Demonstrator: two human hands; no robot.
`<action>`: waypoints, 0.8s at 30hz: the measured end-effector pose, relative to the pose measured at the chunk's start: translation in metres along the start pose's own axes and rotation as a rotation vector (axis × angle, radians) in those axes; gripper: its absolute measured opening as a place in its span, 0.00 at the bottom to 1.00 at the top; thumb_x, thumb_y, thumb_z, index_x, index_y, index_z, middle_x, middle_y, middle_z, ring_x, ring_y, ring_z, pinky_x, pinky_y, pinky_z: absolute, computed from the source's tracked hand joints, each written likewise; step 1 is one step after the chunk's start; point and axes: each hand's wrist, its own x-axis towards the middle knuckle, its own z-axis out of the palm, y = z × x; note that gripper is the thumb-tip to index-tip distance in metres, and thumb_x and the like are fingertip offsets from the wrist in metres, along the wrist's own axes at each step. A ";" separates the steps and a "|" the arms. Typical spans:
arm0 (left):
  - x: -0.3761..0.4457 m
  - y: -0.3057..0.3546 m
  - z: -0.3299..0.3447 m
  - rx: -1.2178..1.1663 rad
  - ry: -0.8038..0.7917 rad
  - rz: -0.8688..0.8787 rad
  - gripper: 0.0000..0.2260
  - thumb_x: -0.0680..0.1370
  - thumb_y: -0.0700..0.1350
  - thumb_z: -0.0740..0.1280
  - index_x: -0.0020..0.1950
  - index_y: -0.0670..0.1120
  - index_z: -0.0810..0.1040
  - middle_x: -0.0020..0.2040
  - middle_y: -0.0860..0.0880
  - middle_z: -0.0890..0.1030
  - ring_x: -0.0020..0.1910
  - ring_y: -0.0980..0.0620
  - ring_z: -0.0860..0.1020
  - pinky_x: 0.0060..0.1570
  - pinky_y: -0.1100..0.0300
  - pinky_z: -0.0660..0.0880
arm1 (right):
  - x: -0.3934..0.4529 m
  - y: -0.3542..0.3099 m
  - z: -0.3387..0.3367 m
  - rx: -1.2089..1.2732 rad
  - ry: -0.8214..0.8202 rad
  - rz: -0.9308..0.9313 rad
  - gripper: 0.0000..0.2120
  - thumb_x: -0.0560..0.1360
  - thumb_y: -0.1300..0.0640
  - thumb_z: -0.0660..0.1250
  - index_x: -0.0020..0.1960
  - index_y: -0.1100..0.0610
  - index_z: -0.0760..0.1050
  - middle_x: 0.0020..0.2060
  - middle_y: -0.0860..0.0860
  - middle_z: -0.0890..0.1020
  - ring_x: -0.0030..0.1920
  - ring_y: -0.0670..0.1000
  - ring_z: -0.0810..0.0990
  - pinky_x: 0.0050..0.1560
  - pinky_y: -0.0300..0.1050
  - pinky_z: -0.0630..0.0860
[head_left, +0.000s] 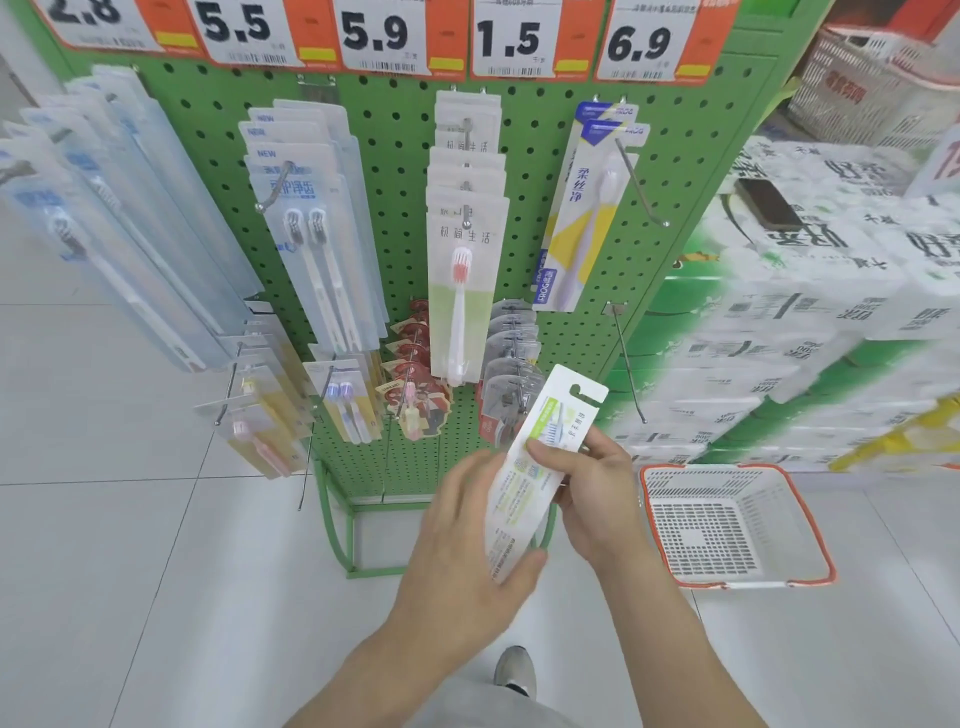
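Toothbrush pack (524, 483): held tilted in front of the foot of the green pegboard rack (395, 156), its hang-hole end pointing up towards the rack.
Left hand (467, 535): grips the pack's lower end, thumb on the front.
Right hand (592, 483): pinches the pack's upper half, thumb across the front.
On the rack: rows of hanging toothbrush packs, and a long wire hook (628, 364) jutting out just above the held pack.
Basket (810, 519): red-rimmed, on the floor right of the rack's foot.
Tissue packs (810, 312): stacked right of the rack, a dark phone (766, 202) lying on top.
In the way: the held pack covers part of the rack's lowest grey packs (511, 358).
Hidden: the fingers of both hands, behind the pack.
Cut off: price tags (374, 31) along the rack's top.
Hard to make out: the pack's small print.
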 end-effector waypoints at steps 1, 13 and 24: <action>0.002 0.001 0.006 0.066 -0.015 0.067 0.37 0.74 0.58 0.69 0.78 0.60 0.54 0.77 0.64 0.53 0.76 0.65 0.54 0.71 0.71 0.55 | -0.001 0.002 0.003 0.014 0.015 0.005 0.12 0.72 0.74 0.69 0.49 0.61 0.83 0.42 0.55 0.87 0.38 0.53 0.84 0.35 0.42 0.79; 0.020 -0.015 0.009 0.286 0.139 0.249 0.39 0.72 0.28 0.71 0.79 0.52 0.62 0.77 0.51 0.68 0.76 0.50 0.68 0.69 0.49 0.72 | -0.006 -0.007 -0.006 0.133 -0.241 0.018 0.27 0.69 0.67 0.61 0.68 0.57 0.76 0.63 0.65 0.78 0.67 0.72 0.73 0.66 0.67 0.73; 0.030 0.002 -0.037 -0.854 -0.132 -0.147 0.21 0.76 0.35 0.69 0.70 0.41 0.76 0.61 0.46 0.84 0.59 0.50 0.83 0.56 0.61 0.78 | -0.007 -0.028 -0.007 -0.128 -0.210 -0.188 0.28 0.74 0.66 0.74 0.70 0.61 0.69 0.55 0.61 0.85 0.54 0.59 0.84 0.55 0.55 0.82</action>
